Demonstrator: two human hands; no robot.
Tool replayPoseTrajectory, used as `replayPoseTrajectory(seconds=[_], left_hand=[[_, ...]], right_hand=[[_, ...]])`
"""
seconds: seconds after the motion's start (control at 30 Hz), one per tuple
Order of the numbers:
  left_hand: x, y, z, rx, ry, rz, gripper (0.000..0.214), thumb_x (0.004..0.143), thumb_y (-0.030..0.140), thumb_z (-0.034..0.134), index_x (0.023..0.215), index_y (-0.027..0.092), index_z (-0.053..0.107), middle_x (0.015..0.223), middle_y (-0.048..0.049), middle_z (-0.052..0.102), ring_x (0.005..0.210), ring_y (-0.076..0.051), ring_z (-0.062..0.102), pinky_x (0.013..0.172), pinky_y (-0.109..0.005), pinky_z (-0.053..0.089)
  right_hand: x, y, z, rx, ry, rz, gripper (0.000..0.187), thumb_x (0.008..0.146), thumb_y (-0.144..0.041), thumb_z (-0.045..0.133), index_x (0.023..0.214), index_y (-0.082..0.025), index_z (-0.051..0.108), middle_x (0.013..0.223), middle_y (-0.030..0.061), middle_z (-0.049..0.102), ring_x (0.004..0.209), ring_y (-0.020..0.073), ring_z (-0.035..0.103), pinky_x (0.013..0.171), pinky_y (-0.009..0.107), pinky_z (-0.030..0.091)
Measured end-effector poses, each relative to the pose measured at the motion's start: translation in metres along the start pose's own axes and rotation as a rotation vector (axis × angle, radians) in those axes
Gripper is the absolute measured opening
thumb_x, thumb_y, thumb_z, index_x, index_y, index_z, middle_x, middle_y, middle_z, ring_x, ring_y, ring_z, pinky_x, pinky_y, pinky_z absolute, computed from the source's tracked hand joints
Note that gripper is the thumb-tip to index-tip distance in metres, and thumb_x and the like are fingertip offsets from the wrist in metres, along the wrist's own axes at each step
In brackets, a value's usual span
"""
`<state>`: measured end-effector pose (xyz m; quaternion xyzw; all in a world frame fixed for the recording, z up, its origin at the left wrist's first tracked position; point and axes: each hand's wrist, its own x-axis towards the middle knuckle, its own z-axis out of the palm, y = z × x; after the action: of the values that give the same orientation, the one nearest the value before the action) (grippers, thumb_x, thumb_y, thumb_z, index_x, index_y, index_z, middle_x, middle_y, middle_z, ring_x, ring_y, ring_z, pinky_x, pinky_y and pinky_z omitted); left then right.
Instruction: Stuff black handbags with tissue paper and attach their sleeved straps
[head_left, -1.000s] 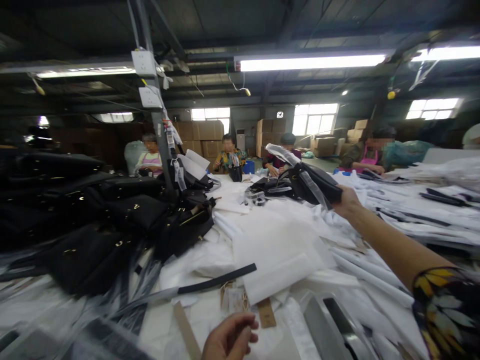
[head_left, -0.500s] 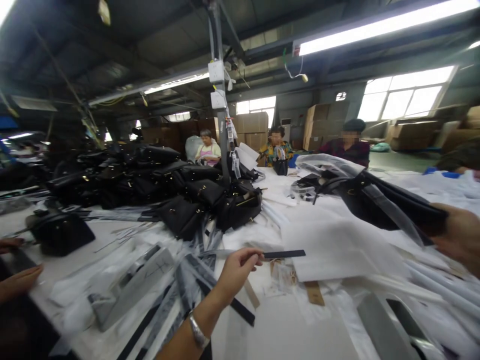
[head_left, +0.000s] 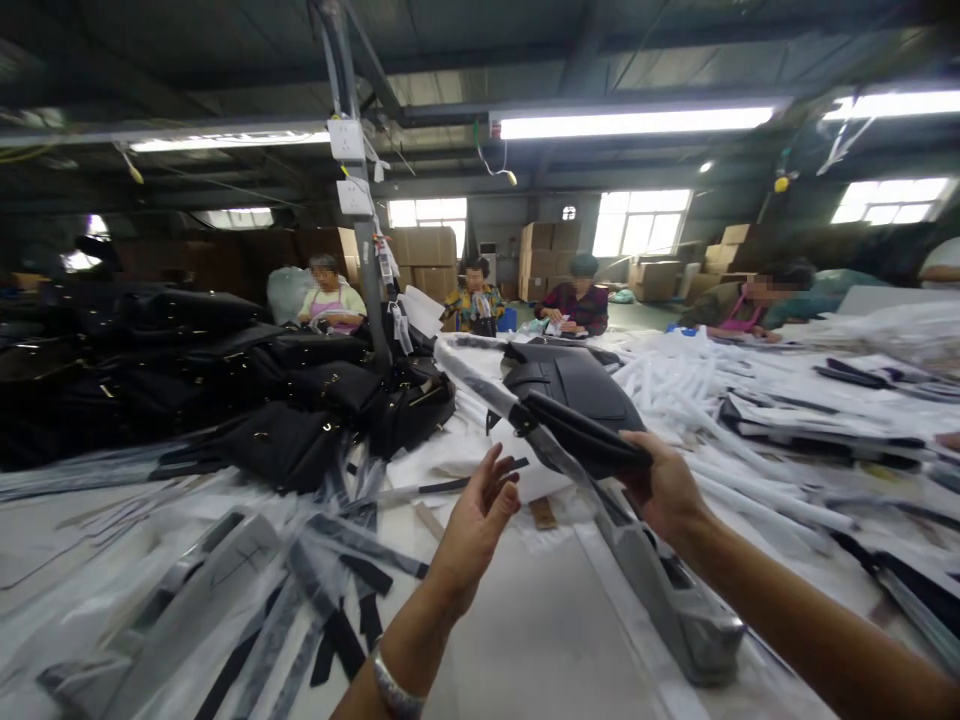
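Observation:
My right hand point(head_left: 667, 490) grips one end of a black handbag point(head_left: 574, 390), raised and tilted over the table. Clear plastic wraps the bag's strap point(head_left: 480, 375), which loops out to the left. My left hand point(head_left: 480, 515), with a silver bracelet at the wrist, is open with its fingers apart, short of the bag. Behind those fingers runs a narrow dark strip point(head_left: 442, 487). Several plastic-covered dark straps point(head_left: 360, 545) lie left of this hand. Below the bag is a grey tape dispenser point(head_left: 675, 610).
A large pile of black bags point(head_left: 285, 390) fills the left side. Another grey dispenser point(head_left: 202, 590) sits at front left. A metal post point(head_left: 367, 250) rises beyond the table's middle. White wrapping tubes point(head_left: 667, 385) lie right, and several people sit across the table.
My view has swung right. My right hand has brought the bag in toward the middle, nearer my left hand. The left fingers, pinched on the dark strip before, have spread apart.

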<state>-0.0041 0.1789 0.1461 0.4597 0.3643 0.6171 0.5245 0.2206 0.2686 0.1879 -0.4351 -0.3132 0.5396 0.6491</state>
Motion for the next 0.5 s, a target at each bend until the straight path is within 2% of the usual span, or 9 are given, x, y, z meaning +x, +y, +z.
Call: replayPoseTrajectory(seconds=[0.07,0.17,0.23,0.33,0.4,0.5], left_hand=[[-0.016,0.005,0.009,-0.023,0.008,0.045,0.077,0.088,0.055,0.064,0.152,0.026,0.033,0.154,-0.0164,0.042,0.137,-0.032,0.045,0.108,-0.047,0.043],[-0.045,0.008,0.012,-0.023,-0.004,0.166,0.084,0.085,0.062,0.064,0.153,0.025,0.032,0.157,-0.0144,0.037,0.145,-0.032,0.033,0.114,-0.048,0.036],[-0.065,0.006,0.008,-0.01,-0.01,0.201,0.09,0.08,0.067,0.065,0.153,0.024,0.033,0.157,-0.0142,0.038,0.147,-0.033,0.029,0.117,-0.047,0.032],[-0.095,0.0,-0.001,0.068,0.079,0.145,0.091,0.08,0.072,0.06,0.154,0.025,0.032,0.153,-0.0131,0.045,0.144,-0.034,0.035,0.119,-0.047,0.029],[-0.11,0.0,-0.008,0.154,0.107,0.156,0.088,0.083,0.075,0.052,0.154,0.027,0.031,0.152,-0.0112,0.047,0.143,-0.036,0.037,0.118,-0.049,0.032],[-0.127,0.011,-0.02,0.36,0.047,0.293,0.082,0.084,0.076,0.046,0.153,0.032,0.035,0.154,-0.0057,0.045,0.142,-0.039,0.038,0.113,-0.052,0.04]], right_hand=[[-0.035,0.011,-0.005,0.026,-0.016,0.061,0.009,0.073,-0.019,0.065,0.068,-0.018,0.057,0.059,-0.0034,0.057,0.049,0.0106,0.053,0.044,0.018,0.048],[-0.084,0.031,-0.01,0.041,-0.078,0.111,0.008,0.074,-0.024,0.065,0.074,-0.018,0.059,0.068,-0.0009,0.063,0.061,0.0143,0.061,0.054,0.022,0.055],[-0.117,0.045,-0.011,-0.005,-0.157,0.032,0.014,0.078,-0.029,0.064,0.088,-0.019,0.064,0.086,0.0019,0.07,0.081,0.0193,0.067,0.072,0.028,0.059],[-0.159,0.059,-0.012,-0.073,-0.278,-0.131,0.035,0.084,-0.035,0.06,0.117,-0.022,0.063,0.114,0.0056,0.071,0.112,0.0262,0.063,0.101,0.042,0.052],[-0.178,0.063,-0.014,-0.035,-0.306,-0.102,0.039,0.083,-0.037,0.06,0.118,-0.021,0.064,0.112,0.0067,0.072,0.114,0.0284,0.063,0.101,0.045,0.052],[-0.192,0.064,-0.025,0.024,-0.354,0.158,0.033,0.083,-0.043,0.055,0.098,-0.018,0.071,0.095,0.0084,0.076,0.096,0.029,0.07,0.082,0.041,0.06]])
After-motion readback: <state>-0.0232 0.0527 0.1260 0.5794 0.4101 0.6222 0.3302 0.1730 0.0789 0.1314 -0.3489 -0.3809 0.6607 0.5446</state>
